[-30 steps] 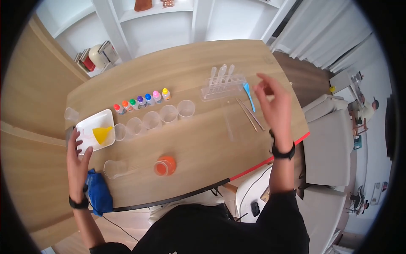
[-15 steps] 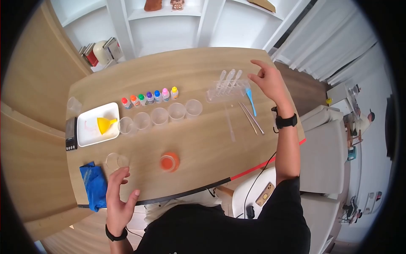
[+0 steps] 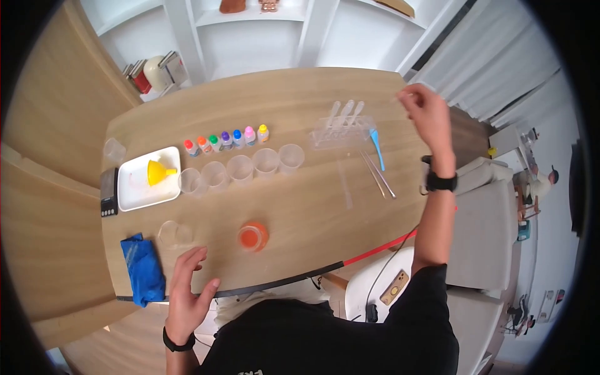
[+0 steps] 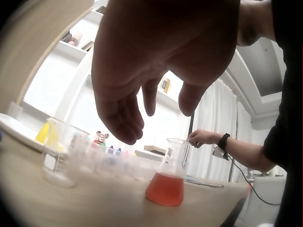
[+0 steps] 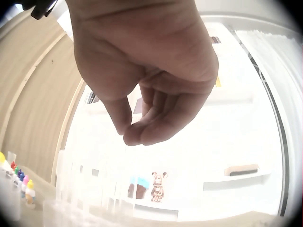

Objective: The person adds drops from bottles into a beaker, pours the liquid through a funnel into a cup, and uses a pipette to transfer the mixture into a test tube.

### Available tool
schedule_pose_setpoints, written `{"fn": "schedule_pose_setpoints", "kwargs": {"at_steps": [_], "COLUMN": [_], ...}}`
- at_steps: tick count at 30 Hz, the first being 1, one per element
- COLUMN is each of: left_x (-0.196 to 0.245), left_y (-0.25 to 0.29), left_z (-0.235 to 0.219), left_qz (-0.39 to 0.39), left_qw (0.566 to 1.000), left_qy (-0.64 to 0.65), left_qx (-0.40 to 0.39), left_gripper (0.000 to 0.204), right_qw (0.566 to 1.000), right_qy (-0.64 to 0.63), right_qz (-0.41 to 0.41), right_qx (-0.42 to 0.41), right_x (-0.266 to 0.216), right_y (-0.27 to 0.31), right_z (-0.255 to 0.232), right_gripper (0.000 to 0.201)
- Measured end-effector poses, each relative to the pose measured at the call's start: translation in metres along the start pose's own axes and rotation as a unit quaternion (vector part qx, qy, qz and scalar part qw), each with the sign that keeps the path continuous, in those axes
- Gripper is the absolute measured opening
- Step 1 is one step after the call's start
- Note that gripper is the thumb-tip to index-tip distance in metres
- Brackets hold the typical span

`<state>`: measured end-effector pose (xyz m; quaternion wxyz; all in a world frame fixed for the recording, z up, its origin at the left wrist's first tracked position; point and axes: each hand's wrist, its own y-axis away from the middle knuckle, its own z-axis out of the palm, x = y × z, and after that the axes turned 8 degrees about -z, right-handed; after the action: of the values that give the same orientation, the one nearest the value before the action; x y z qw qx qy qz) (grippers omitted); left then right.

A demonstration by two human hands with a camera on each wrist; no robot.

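In the head view my left hand (image 3: pixel 189 290) hovers at the table's near edge, thumb apart from the relaxed fingers, holding nothing. An orange liquid fills the bottom of a conical flask (image 4: pixel 165 187) just beyond it. A clear beaker (image 4: pixel 60 158) stands to the flask's left. My right hand (image 3: pixel 430 119) is raised near the far right corner of the table. Its fingers curl in and the thumb tip meets the fingertips (image 5: pixel 135 137), with nothing visible between them. Nearest to it are a clear rack (image 3: pixel 340 132) with several plastic pipettes and a light blue spoon-like tool (image 3: pixel 377 150).
Clear cups (image 3: pixel 240 169) stand in a row behind the flask, with colour-capped bottles (image 3: pixel 226 140) beyond. At left are a white tray (image 3: pixel 134 199) with a yellow funnel (image 3: pixel 159 173), a black scale (image 3: pixel 109 194) and a blue cloth (image 3: pixel 145 272). Two thin sticks (image 3: pixel 378 175) lie at right.
My left hand has come from beside the white tray to the near edge. The right hand has shifted outward to the right, and its thumb and fingers have drawn together since half a second ago.
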<state>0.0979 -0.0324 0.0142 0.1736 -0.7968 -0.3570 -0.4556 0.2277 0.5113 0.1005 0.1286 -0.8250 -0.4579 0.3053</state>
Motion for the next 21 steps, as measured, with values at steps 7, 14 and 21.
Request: {"fn": "schedule_pose_setpoints", "kwargs": {"at_steps": [7,14,21], "left_x": [0.000,0.026,0.025], "left_y": [-0.004,0.003,0.013], "left_z": [0.001,0.003,0.021], "left_qz": [0.021,0.100,0.138], "left_qw": [1.000,0.994,0.980], "left_qy": [0.006,-0.022,-0.025], "left_qx": [0.012,-0.046,-0.142], "left_gripper": [0.059,0.072,0.050], "right_qw": [0.986,0.946,0.853], "right_qy": [-0.075,-0.243,-0.418], "right_qz": [-0.033,-0.165,-0.222], "right_qx": [0.147,-0.136,-0.219], "right_x": [-0.074,-0.158,-0.221], "right_y": [0.067,0.170,0.212], "right_z": [-0.071,-0.036,0.044], "right_gripper": [0.016,0.021,0.027]}}
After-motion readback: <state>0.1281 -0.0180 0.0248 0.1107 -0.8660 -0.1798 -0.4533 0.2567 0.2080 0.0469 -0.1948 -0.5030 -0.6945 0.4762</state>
